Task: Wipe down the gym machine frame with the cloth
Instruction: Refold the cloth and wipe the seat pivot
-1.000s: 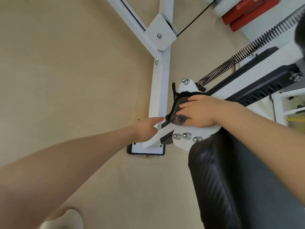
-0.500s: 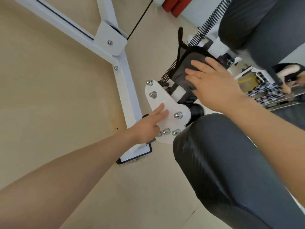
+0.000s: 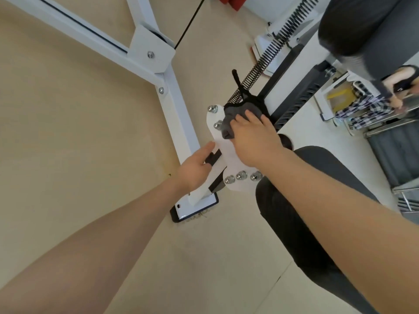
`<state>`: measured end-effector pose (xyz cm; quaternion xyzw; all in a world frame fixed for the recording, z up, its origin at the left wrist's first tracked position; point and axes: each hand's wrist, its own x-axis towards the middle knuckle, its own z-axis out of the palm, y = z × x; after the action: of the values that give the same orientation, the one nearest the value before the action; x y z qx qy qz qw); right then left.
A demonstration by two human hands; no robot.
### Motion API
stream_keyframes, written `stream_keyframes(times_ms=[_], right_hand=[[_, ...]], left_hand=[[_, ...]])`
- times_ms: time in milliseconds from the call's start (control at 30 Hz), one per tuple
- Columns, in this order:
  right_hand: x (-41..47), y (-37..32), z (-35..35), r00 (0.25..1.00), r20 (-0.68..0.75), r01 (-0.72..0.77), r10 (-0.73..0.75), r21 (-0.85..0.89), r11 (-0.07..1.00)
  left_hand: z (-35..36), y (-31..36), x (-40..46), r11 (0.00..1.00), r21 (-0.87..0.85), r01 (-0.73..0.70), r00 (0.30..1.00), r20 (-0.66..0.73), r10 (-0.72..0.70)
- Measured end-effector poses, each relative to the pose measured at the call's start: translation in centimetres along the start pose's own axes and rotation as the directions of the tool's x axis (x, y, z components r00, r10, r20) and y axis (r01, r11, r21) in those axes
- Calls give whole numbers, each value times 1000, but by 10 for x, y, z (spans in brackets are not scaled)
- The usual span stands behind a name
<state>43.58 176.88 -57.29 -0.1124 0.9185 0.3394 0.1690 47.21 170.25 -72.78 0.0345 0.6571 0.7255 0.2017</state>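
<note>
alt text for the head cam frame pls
A right hand presses a dark grey cloth onto a white bolted plate of the gym machine frame. The left hand rests open against the frame beside it, above a beige floor.

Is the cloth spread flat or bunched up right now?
Bunched: the dark cloth sits crumpled under the right hand on the white bracket plate.

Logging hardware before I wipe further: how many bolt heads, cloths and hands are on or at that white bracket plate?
Bolt heads on the white bracket plate: 5
Cloth: 1
Hands: 2, left hand and right hand
Total: 8
</note>
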Motion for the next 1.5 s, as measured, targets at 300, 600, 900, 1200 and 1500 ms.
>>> stream_keyframes(times_ms=[300, 600, 900, 1200, 1500], right_hand=[[-8, -38, 32, 956, 292, 169, -28, -467, 868], [-9, -59, 65, 960, 275, 58, 45, -356, 933], [0, -94, 134, 988, 113, -55, 108, -399, 915], [8, -104, 209, 985, 112, 157, -130, -288, 944], [-8, -93, 229, 956, -292, -42, -21, -209, 977]], left_hand=[[-8, -26, -13, 982, -81, 172, 985, 4, -172], [-30, -37, -12, 963, -199, 184, 982, -2, -188], [-46, -62, -40, 962, -75, 261, 964, 59, -257], [-31, -94, 1, 962, 140, 233, 963, 107, -249], [-1, -80, 68, 958, -110, 265, 964, 60, -260]])
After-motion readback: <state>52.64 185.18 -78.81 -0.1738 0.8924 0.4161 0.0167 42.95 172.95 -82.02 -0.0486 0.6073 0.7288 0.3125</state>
